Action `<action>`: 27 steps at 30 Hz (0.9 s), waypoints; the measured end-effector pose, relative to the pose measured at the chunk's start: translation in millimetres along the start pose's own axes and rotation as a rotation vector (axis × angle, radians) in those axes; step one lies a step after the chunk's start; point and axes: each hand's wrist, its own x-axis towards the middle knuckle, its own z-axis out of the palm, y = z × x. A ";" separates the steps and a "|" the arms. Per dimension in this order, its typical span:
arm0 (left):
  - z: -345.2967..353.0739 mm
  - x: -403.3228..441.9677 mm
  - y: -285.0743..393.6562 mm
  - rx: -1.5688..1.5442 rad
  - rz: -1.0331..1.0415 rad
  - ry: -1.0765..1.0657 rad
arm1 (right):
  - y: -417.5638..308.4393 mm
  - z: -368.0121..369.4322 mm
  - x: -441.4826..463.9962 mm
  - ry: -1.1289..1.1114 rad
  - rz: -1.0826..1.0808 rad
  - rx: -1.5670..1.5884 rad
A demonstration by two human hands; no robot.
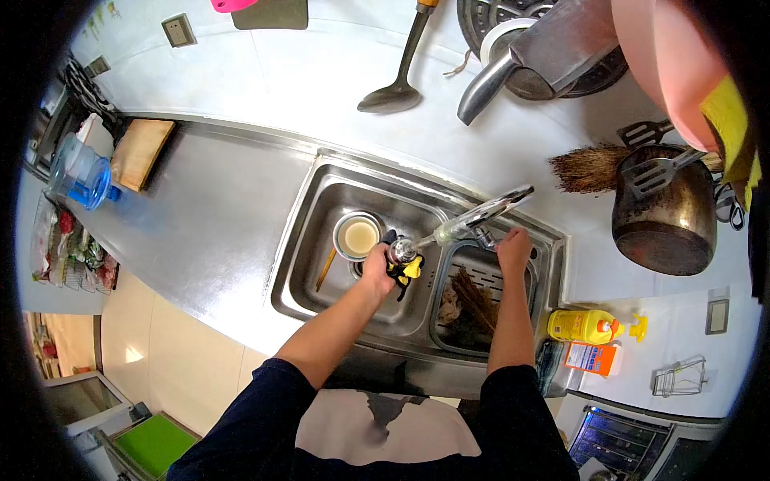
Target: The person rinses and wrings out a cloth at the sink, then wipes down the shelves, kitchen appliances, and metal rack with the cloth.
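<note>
2 hands at work in the sink. L hand looks clamped on a black-&-yellow cloth, held right by the spout over the L basin; spout hides some fingers. R hand is at the tap lever, fingers curled; can't tell if it's gripping or just touching.

Progress, at a guess: mid-wash, prob. at the wetting or rinsing stage. Cloth is out & at the spout, so that much is done; can't tell if water's running. Left to do, prob.: the bowl in the L basin, w/ cloudy liquid in it, & the stick next to it. The tub in the R basin holds brown bristly stuff, untouched by either hand.
</note>
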 end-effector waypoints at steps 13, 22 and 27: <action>-3.5 27.4 -5.4 -0.011 0.091 0.039 | -21.7 -14.8 -23.2 0.072 0.031 0.022; -13.9 40.5 -10.5 -0.009 0.117 -0.020 | -27.6 -18.8 -38.5 0.103 0.079 -0.030; -2.3 28.9 -6.4 -0.017 0.100 0.046 | -38.2 -10.2 -100.3 0.158 -0.038 0.267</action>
